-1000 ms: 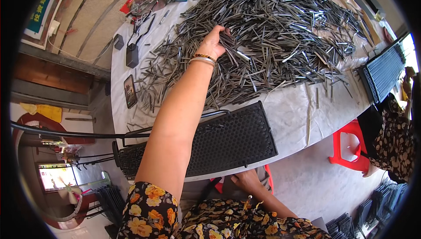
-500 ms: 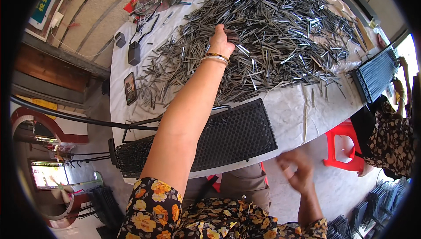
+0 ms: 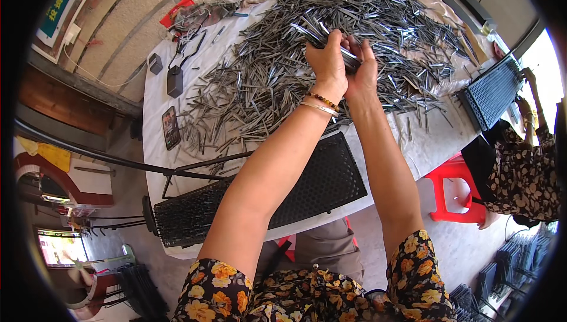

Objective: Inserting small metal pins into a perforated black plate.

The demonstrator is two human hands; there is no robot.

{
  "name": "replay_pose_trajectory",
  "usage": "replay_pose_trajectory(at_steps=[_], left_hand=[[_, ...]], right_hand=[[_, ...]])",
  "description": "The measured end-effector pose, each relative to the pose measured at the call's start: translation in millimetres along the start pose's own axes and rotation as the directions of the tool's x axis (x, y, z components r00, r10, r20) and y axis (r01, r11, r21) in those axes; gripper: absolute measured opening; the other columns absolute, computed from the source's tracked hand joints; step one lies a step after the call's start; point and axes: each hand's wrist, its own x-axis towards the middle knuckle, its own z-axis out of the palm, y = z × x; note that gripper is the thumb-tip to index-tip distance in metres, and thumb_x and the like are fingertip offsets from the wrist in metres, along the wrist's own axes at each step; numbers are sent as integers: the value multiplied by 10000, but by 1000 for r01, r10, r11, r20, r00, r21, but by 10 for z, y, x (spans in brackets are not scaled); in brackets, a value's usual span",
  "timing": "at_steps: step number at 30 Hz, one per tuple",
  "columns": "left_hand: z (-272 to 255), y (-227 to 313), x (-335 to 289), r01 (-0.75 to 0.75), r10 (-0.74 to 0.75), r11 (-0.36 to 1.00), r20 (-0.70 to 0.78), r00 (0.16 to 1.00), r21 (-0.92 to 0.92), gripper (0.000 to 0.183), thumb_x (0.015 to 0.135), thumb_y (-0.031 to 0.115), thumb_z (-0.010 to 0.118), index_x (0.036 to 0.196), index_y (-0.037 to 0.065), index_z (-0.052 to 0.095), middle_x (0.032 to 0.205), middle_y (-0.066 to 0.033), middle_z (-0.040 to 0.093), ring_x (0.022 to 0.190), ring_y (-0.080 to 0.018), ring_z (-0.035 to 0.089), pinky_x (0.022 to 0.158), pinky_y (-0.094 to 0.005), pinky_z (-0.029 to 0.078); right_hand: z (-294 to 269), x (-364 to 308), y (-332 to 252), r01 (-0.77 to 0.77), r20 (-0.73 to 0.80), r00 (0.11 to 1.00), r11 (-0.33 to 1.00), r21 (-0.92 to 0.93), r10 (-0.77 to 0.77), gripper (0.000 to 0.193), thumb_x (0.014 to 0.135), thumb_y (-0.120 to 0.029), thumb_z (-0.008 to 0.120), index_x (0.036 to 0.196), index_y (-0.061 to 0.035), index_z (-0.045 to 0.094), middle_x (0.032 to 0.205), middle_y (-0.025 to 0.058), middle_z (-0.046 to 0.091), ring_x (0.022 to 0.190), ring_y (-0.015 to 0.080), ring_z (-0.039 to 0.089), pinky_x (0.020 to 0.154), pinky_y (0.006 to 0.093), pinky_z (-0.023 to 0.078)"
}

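Head view, from your left: a phone [image 3: 170, 127] and a small black box [image 3: 175, 81] lie on the white-covered table [image 3: 431, 151], with a black perforated tray [image 3: 319, 186] at its near edge. Your left hand [image 3: 326, 62] and right hand [image 3: 361, 68] meet over the big heap of grey metal strips [image 3: 366, 15], fingers closed on a bundle of strips [image 3: 331, 41] held between them, though how many is hard to tell. Farther right sit a red stool [image 3: 455, 186] and a second perforated tray [image 3: 493, 92].
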Motion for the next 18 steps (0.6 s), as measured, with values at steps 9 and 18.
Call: replay_pose_trajectory(at_steps=[9,18], left_hand=[[-125,-67,-79,-92,45,974,218,975,209,191,752,41,655,908,33,544,834,-8,596,719,-93,555,661,-243,464],[-318,8,-32,-346,73,889,652,755,301,719,706,90,751,1274,20,315,1072,-91,535,959,-157,545,888,-303,463]], right_hand=[[-197,245,58,-14,-9,1000,998,60,14,388,1004,-340,317,968,-24,540,1041,162,615,960,272,576,916,411,459],[-272,320,79,-14,116,993,977,211,-11,353,985,-344,394,961,-38,569,981,78,618,901,197,590,883,375,492]])
